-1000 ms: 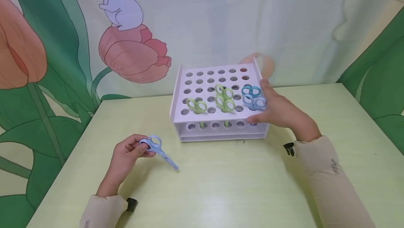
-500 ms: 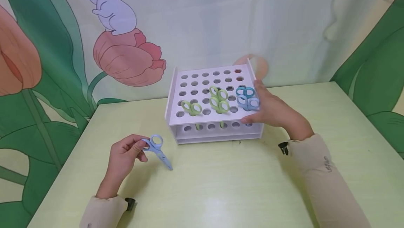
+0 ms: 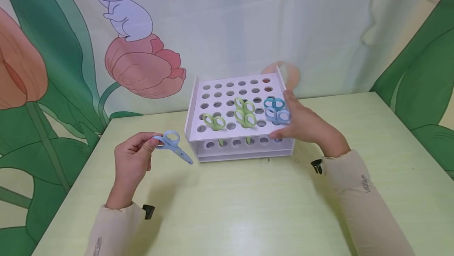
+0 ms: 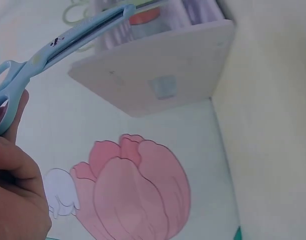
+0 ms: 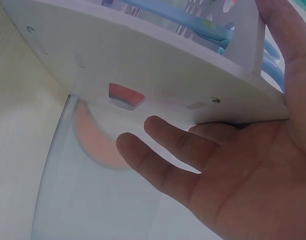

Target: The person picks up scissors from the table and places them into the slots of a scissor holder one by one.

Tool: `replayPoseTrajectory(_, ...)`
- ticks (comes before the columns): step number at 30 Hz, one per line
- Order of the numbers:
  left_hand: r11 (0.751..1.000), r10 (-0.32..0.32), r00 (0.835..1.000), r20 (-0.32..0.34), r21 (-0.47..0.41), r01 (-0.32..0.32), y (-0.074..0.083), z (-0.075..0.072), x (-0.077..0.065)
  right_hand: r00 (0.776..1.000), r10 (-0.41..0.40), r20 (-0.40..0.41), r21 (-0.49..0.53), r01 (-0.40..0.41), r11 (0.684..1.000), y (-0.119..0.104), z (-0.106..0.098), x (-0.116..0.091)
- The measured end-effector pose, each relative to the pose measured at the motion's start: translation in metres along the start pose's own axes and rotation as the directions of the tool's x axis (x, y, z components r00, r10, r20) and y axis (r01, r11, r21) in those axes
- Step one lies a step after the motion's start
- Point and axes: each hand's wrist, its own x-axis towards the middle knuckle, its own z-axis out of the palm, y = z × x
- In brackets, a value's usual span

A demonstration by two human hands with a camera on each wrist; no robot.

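Note:
My left hand [image 3: 133, 161] pinches a pair of light blue scissors [image 3: 176, 148] by one finger loop, above the table at the left of the rack. Their blades point right and down, closed together, near the rack's front left corner. At the right side of the white holed rack [image 3: 191, 124], my right hand [image 3: 310, 124] holds on, thumb over the front edge. In the right wrist view, two of its fingers [image 5: 162, 170] extend loosely beside the side panel [image 5: 162, 75]. Green scissors [image 3: 214, 122], teal scissors [image 3: 274, 103] and blue scissors [image 3: 277, 115] stand in the rack's holes, handles up.
The rack stands on a pale yellow-green table [image 3: 230, 208], near its back edge. Behind the table hangs a curtain [image 3: 220, 23] printed with a white animal, tulips and leaves. Two more green scissors [image 3: 244, 112] stand one behind the other in the rack's middle.
My left hand has lifted the scissors up from near the table and moved them slightly toward the back. The right hand stays at the rack. The head view has shifted slightly.

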Motion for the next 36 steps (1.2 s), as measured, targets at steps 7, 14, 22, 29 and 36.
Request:
replayPoseTrajectory(7, 0.981, 0.079, 0.996, -0.047, -0.173, -0.086, 0.018, 0.01, 0.021, 1.0, 0.005, 0.005, -0.005, -0.005, 1.0, -0.002, -0.001, -0.001)
replayPoseTrajectory(14, 0.971, 0.106, 0.992, -0.072, -0.207, -0.119, 0.029, 0.025, 0.04, 1.0, 0.008, -0.001, -0.01, -0.008, 1.0, 0.0, -0.001, -0.001)
replayPoseTrajectory(22, 0.981, 0.189, 0.977, -0.097, 0.066, -0.183, 0.031, 0.036, 0.047, 1.0, 0.012, -0.001, -0.029, -0.012, 1.0, 0.0, 0.0, 0.0)
replayPoseTrajectory(29, 0.901, 0.39, 0.92, -0.034, 0.223, -0.373, 0.03, 0.045, 0.054, 1.0, 0.021, 0.002, -0.037, -0.021, 0.999, 0.0, -0.001, 0.0)
replayPoseTrajectory(36, 0.791, 0.536, 0.844, -0.017, 0.36, -0.495, 0.031, 0.055, 0.058, 1.0, 0.029, 0.006, -0.044, -0.029, 0.999, 0.0, 0.0, 0.0)
